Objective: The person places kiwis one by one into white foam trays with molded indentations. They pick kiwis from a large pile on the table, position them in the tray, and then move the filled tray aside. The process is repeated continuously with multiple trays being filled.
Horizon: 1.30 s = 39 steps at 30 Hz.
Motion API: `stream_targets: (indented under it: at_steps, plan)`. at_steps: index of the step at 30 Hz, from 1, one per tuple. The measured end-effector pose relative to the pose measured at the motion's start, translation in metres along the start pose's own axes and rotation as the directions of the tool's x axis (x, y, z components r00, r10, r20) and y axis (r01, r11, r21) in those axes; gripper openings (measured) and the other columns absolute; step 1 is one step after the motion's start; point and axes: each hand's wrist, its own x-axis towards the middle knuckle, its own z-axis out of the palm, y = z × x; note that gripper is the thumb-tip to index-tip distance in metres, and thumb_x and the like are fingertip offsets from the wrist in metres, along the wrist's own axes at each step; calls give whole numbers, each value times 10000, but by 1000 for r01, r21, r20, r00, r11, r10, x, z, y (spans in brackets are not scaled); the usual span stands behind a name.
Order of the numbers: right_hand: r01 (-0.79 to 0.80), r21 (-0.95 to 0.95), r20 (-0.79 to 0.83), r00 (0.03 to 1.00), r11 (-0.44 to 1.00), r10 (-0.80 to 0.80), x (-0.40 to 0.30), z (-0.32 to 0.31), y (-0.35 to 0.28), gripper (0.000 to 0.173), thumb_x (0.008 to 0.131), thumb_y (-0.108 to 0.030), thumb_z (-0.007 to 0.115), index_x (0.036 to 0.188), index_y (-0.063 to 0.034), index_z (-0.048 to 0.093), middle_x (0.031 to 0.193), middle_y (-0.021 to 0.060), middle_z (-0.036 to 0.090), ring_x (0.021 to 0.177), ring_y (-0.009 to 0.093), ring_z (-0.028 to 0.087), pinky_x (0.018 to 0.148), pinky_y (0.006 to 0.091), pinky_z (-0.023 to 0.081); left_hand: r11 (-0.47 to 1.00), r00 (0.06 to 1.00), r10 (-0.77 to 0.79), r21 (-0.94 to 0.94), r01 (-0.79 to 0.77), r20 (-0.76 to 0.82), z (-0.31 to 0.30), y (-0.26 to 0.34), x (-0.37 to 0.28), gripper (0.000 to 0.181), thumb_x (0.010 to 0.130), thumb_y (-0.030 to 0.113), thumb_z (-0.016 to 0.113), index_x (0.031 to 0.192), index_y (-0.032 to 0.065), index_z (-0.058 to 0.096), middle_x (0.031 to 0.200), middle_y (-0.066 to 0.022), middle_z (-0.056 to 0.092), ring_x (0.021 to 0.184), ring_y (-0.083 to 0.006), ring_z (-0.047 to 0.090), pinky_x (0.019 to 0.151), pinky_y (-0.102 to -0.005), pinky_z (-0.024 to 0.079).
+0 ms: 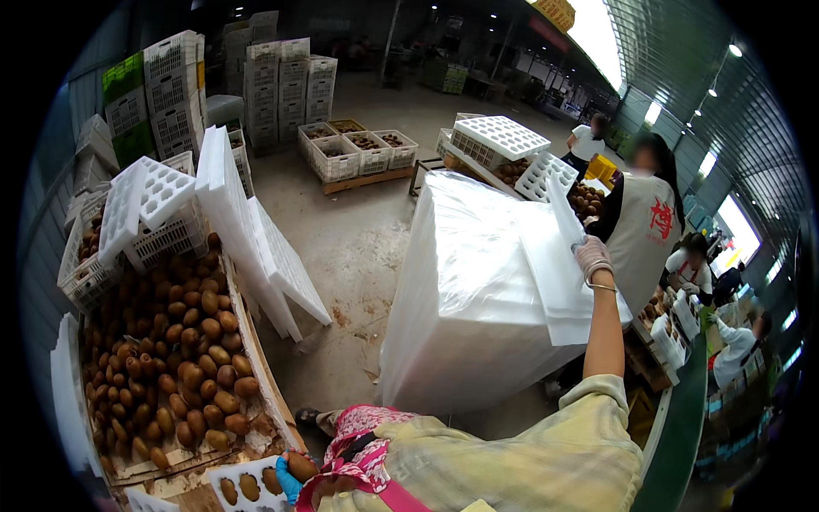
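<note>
My left hand [289,481], in a blue glove, grips a brown kiwifruit [301,466] at the bottom of the view. Just beside it lies a white foam tray [240,464] with kiwifruit in several of its hollows. Stretched out to the right, my right hand [592,255] wears a pale glove and pinches the edge of a thin white sheet [562,203], which stands tilted up. Below that hand, more white sheets [550,269] lie on a tall block wrapped in clear plastic [470,256].
Loose kiwifruit [185,345] fill a wooden-edged bin [262,358] on the left. Foam panels [237,224] lean against its side. Filled crates [336,160] sit on a pallet across the floor. A co-worker [643,224] stands close behind the wrapped block; a green conveyor belt [681,429] runs at right.
</note>
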Motion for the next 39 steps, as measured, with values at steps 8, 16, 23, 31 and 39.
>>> stream_targets:
  at_steps: [8,16,23,31,39]
  plan:
    - [-21,-231,-583,803,973,-121,-65,-128,-111,201,887,-216,476,768,-75,556,700,90,630,645,205,628,587,329,509,982,992,80,-178,-61,98,-34,-12,11,230,839,255,571,991,85,544,869,-86,579,769,-223,581,695,-375,527]
    - [666,724,-637,545,-181,-545,-224,-127,-399,297,837,-27,610,1127,12,562,898,153,661,726,267,638,694,302,512,957,984,175,-235,-167,14,48,-21,-79,213,867,244,563,964,55,560,865,-98,617,746,-208,612,658,-327,540]
    - [489,608,-766,155,-625,-624,-430,-141,-596,302,828,-67,585,1129,-53,572,895,169,654,768,314,641,690,381,518,753,839,440,-379,-538,-319,0,-42,-190,334,866,168,523,1159,10,486,1057,-178,568,947,-325,587,851,-432,504]
    - [665,440,-493,-383,-603,-781,-589,-149,-665,658,849,-285,568,1418,-147,268,1430,128,343,1279,298,372,1047,442,307,607,734,488,-420,-675,-473,-38,-68,-245,375,857,160,484,1213,44,465,1111,-178,548,1002,-400,552,875,-526,478]
    - [415,518,-358,-689,-748,-631,-528,-29,-572,371,819,-204,560,1184,-136,542,1330,125,462,1216,299,438,1009,428,349,642,738,535,-369,-672,-413,-17,-46,-206,447,822,111,511,1259,64,427,1190,-165,491,1023,-364,541,856,-551,481]
